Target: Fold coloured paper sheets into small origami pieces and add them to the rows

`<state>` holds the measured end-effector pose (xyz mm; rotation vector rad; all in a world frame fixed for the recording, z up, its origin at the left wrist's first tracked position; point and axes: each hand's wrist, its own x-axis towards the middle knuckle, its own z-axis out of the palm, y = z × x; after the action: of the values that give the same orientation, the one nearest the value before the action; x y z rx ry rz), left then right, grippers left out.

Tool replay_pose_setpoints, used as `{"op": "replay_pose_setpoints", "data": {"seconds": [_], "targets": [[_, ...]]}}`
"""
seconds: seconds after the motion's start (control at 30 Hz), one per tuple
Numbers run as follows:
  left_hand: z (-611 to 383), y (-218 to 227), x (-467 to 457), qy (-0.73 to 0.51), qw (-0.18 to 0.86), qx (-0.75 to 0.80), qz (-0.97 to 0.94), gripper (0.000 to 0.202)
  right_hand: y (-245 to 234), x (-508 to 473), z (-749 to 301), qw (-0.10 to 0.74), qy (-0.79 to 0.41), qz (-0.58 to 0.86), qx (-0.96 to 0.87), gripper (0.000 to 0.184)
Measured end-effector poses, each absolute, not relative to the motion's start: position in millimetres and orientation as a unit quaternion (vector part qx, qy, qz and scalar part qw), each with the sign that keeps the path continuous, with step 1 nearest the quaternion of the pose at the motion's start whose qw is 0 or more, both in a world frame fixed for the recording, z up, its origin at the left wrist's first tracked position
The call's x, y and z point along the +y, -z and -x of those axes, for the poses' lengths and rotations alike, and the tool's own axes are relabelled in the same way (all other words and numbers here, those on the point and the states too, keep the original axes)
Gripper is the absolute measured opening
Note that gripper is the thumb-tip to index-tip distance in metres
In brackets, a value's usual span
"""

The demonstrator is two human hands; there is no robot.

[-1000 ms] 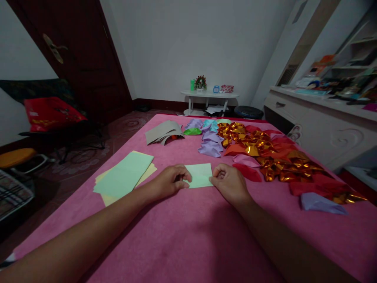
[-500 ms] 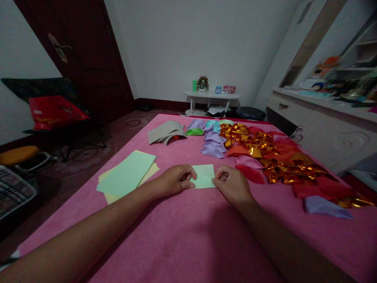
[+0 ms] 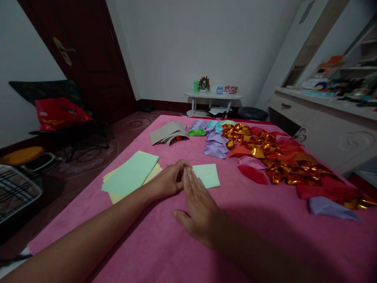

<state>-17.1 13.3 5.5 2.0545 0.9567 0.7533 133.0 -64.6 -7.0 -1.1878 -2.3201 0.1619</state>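
Note:
A small folded pale green paper lies on the pink tablecloth in front of me. My left hand rests curled at the paper's left edge, fingers pinched together on that edge. My right hand lies flat and open on the cloth, palm down, fingers stretched out towards the paper's near left corner and touching my left fingertips.
A stack of green and yellow sheets lies to the left. Grey sheets sit further back. Folded purple pieces and several gold foil and red folded pieces cover the right side. A white cabinet stands right.
My right hand left the paper's right edge, swung left and flattened out on the cloth near my left hand. The left hand stayed at the left edge. The view shifted slightly.

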Motion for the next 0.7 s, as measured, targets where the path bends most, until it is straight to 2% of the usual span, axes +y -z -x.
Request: {"op": "replay_pose_setpoints", "data": {"seconds": [0.1, 0.17, 0.23, 0.37, 0.43, 0.57, 0.7], "targets": [[19, -4, 16, -0.287, 0.420, 0.365, -0.780, 0.048, 3, -66, -162, 0.203, -0.028, 0.468, -0.860, 0.075], [20, -6, 15, -0.269, 0.415, 0.370, -0.786, 0.044, 1, -67, -186, 0.169, -0.009, 0.497, -0.851, 0.072], [16, -13, 11, -0.240, 0.351, 0.379, -0.822, 0.035, 0, -69, -204, 0.150, 0.009, 0.507, -0.849, 0.069], [-11, -29, -13, -0.171, 0.110, 0.404, -0.892, 0.015, 3, -72, -215, 0.143, 0.033, 0.510, -0.847, 0.067], [-30, -32, -27, -0.138, 0.041, 0.349, -0.926, 0.019, 4, -71, -212, 0.146, 0.036, 0.510, -0.847, 0.067], [-47, -20, -39, -0.122, 0.015, 0.334, -0.935, 0.032, 4, -70, -209, 0.139, 0.046, 0.507, -0.850, 0.065], [-21, -6, -43, -0.133, -0.052, 0.320, -0.937, 0.041, 8, -71, -213, 0.141, 0.086, 0.499, -0.851, 0.065]]}}
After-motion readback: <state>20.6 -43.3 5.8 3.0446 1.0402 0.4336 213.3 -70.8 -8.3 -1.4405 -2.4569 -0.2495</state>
